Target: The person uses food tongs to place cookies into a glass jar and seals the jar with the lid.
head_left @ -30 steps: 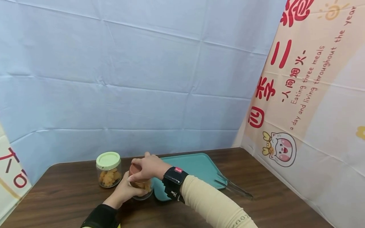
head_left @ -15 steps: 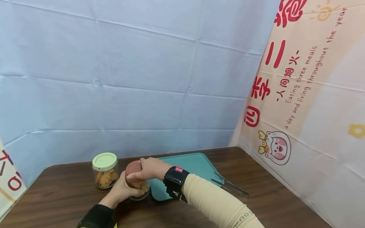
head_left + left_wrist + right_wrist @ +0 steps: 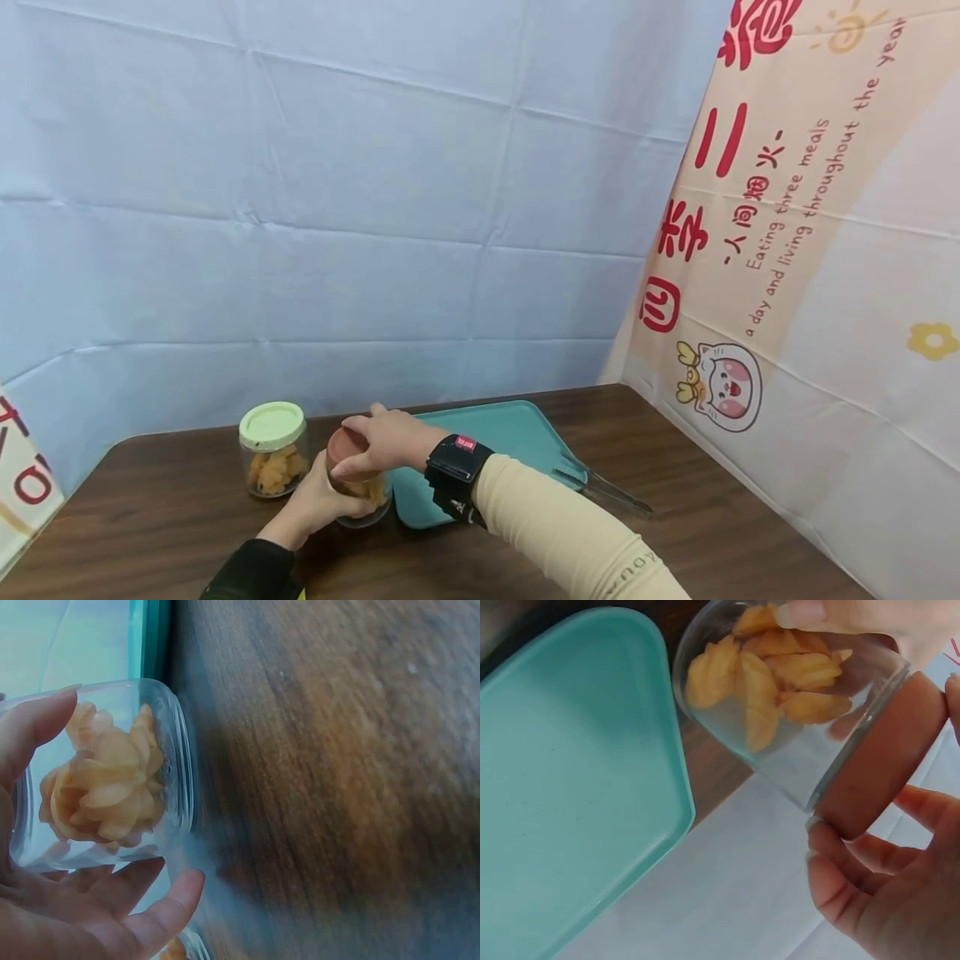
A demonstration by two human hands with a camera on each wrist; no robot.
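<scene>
My left hand [image 3: 321, 500] grips a clear jar [image 3: 171, 769] round its side, thumb on one face and fingers on the other. Inside lie several golden, ridged snack pieces [image 3: 780, 682]. A reddish-brown lid [image 3: 889, 754] sits on the jar's mouth. My right hand [image 3: 393, 443] holds this lid from above, fingers and thumb spread round its edge. In the head view the hands hide much of the jar. To its left stands a second jar [image 3: 274, 468] with a pale green lid [image 3: 272, 423] and similar snacks inside.
A teal tray [image 3: 487, 433] lies right of the held jar, close to it. Metal tongs [image 3: 611, 490] rest over the tray's right edge onto the brown wooden table [image 3: 720, 533]. A pale blue cloth [image 3: 360, 208] hangs behind, and a printed cloth [image 3: 847, 350] at the right.
The head view has shifted slightly, so everything sits a little further left. The right hand's fingers have changed position round the lid; the left hand keeps its grip on the jar.
</scene>
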